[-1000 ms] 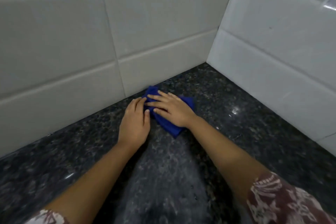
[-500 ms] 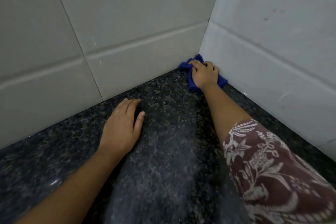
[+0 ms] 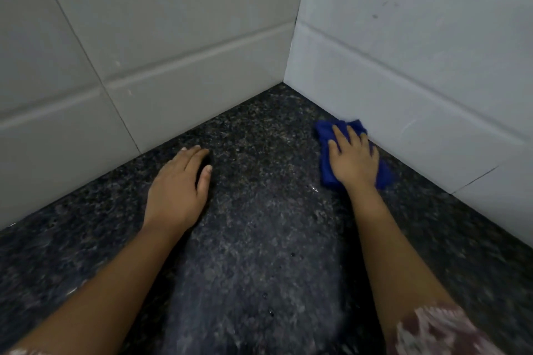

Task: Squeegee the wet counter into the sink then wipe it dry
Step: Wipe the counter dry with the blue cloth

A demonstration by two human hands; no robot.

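Right hand (image 3: 353,160) has its fingers spread flat on the blue cloth (image 3: 327,170), pressing it onto the counter (image 3: 259,253) right against the side wall tiles (image 3: 403,89), probably for edge drips. Left hand (image 3: 177,190) lies flat with fingers together, likely bracing. No sink in view.

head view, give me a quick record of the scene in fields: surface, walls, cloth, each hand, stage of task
surface: dark speckled counter, a few small droplets visible
walls: white tiled walls meeting in a corner at the back
cloth: blue cloth flat on the counter, against the foot of the right-hand wall
right hand: right hand pressed palm-down on the cloth
left hand: left hand flat on the bare counter, holding nothing
stage: wiping with the cloth; no squeegee or sink in view
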